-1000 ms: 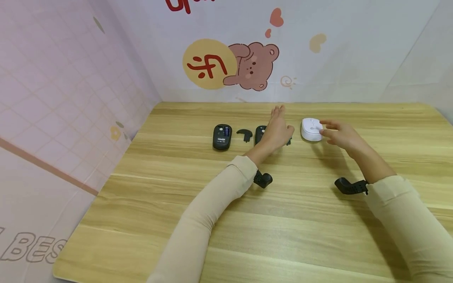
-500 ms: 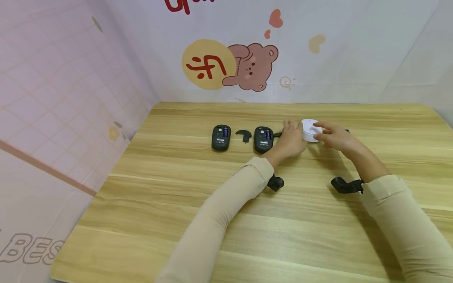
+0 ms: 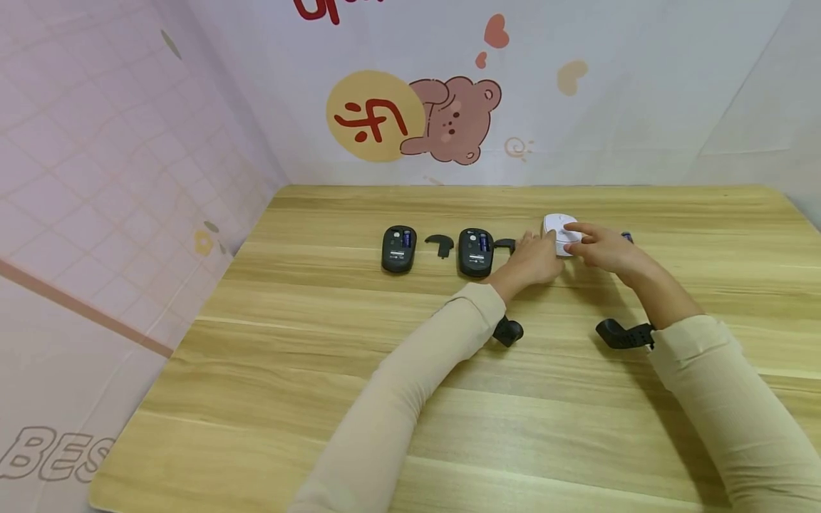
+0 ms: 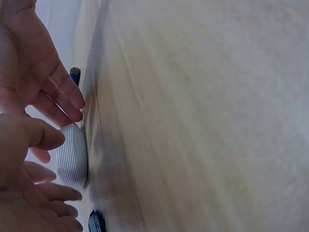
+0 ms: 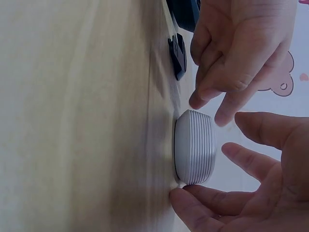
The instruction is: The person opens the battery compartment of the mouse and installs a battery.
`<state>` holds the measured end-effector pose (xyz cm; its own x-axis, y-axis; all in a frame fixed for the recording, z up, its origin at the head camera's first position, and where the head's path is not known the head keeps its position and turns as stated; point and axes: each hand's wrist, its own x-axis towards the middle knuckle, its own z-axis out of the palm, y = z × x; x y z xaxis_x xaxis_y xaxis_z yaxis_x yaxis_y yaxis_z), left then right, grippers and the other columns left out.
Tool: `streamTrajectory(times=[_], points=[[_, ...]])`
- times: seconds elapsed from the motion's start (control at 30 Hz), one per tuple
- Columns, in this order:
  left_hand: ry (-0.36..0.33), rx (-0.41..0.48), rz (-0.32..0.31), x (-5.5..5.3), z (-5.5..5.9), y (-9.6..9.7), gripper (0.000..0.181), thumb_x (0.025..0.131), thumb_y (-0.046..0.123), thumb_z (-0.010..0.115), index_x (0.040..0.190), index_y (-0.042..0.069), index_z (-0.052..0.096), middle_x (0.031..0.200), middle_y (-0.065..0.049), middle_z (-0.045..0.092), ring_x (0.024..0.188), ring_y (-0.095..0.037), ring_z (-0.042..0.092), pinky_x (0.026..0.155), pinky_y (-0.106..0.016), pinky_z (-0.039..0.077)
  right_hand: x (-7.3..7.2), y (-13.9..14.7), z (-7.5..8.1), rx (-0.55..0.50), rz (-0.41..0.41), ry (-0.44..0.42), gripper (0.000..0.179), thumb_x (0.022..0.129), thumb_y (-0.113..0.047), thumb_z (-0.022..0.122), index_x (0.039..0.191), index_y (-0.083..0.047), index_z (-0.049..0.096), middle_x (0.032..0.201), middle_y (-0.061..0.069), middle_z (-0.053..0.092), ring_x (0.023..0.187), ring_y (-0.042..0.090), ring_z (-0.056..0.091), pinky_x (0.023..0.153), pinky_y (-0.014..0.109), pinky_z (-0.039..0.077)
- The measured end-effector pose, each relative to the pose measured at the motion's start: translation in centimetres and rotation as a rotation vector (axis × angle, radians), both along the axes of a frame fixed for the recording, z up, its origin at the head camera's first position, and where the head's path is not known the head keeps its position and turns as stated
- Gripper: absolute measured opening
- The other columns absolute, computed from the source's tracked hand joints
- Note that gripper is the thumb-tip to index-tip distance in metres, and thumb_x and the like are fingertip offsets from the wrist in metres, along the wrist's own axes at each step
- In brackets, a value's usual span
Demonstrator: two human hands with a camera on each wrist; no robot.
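A white, rounded device with ribbed sides (image 3: 556, 222) sits on the wooden table between both hands. My left hand (image 3: 537, 258) is at its left side, with fingers loosely bent and the index fingertip near its edge. On the opposite side, my right hand (image 3: 606, 249) reaches over, its fingers spread. In the right wrist view, my right fingertips touch the lower side of the ribbed device (image 5: 195, 150), while other fingers hover above it. No firm grip shows in the left wrist view, where the same device (image 4: 72, 157) rests on the tabletop.
Two black computer mice (image 3: 399, 249) (image 3: 475, 253) lie upside down with battery bays uncovered and blue batteries inside. Black battery covers (image 3: 440, 245) (image 3: 504, 244) lie to their right. A blue battery (image 3: 627, 236) stands beyond my right hand. A printed wall backs the table (image 3: 256, 356).
My left hand has moved right, from over the second mouse to the white device, uncovering that mouse. My right hand has shifted slightly left over the device, and the blue battery behind it now shows.
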<state>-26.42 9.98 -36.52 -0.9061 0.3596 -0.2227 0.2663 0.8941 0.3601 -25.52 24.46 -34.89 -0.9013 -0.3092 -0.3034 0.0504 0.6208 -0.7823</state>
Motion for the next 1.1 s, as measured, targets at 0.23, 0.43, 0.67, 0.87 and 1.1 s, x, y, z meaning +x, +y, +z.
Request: streamTrajectory(times=[0.23,0.43,0.67,0.87,1.1], points=[[-0.008,0.009,-0.008,-0.1,-0.2,0.0,0.06,0.093,0.031,0.051,0.147,0.02,0.026,0.141,0.012,0.038,0.136,-0.013,0.018,0.112,-0.033,0.011,0.0,-0.3,0.1,0.047,-0.009,0.026,0.061,0.098,-0.027,0.045,0.146,0.0,0.019,0.14,0.039,0.017,0.126,0.051,0.024,0.099,0.06,0.03],[-0.003,0.016,-0.008,-0.2,-0.2,-0.1,0.063,0.093,0.03,0.051,0.148,0.019,0.023,0.144,0.009,0.034,0.135,-0.007,0.019,0.112,-0.03,0.012,0.0,-0.5,-0.1,0.027,-0.038,0.065,0.057,0.098,-0.026,0.043,0.145,0.001,0.023,0.14,0.036,0.024,0.125,0.049,0.028,0.099,0.059,0.031],[0.072,0.084,0.025,0.0,0.1,-0.4,0.066,0.09,0.027,0.058,0.147,0.018,0.027,0.143,0.005,0.035,0.132,-0.009,0.027,0.11,-0.027,0.021,0.3,-0.6,0.1,0.016,-0.094,0.086,0.06,0.095,-0.02,0.049,0.146,-0.001,0.022,0.139,0.037,0.024,0.125,0.051,0.027,0.098,0.063,0.028],[0.329,0.15,0.137,0.3,0.4,-0.6,0.043,0.088,0.021,0.062,0.129,0.021,0.054,0.113,0.006,0.062,0.093,-0.009,0.06,0.064,-0.023,0.05,0.7,-1.8,0.7,0.035,-0.213,0.229,0.055,0.09,-0.005,0.056,0.141,-0.003,0.036,0.132,0.034,0.04,0.116,0.043,0.046,0.079,0.028,0.05],[0.503,0.141,0.145,0.6,1.3,-1.4,0.026,0.091,0.029,0.06,0.115,0.021,0.063,0.095,0.004,0.068,0.079,-0.011,0.063,0.053,-0.025,0.048,1.3,-2.9,1.6,0.11,-0.283,0.493,0.045,0.086,0.001,0.057,0.13,-0.001,0.052,0.117,0.032,0.054,0.102,0.042,0.057,0.051,0.011,0.039]])
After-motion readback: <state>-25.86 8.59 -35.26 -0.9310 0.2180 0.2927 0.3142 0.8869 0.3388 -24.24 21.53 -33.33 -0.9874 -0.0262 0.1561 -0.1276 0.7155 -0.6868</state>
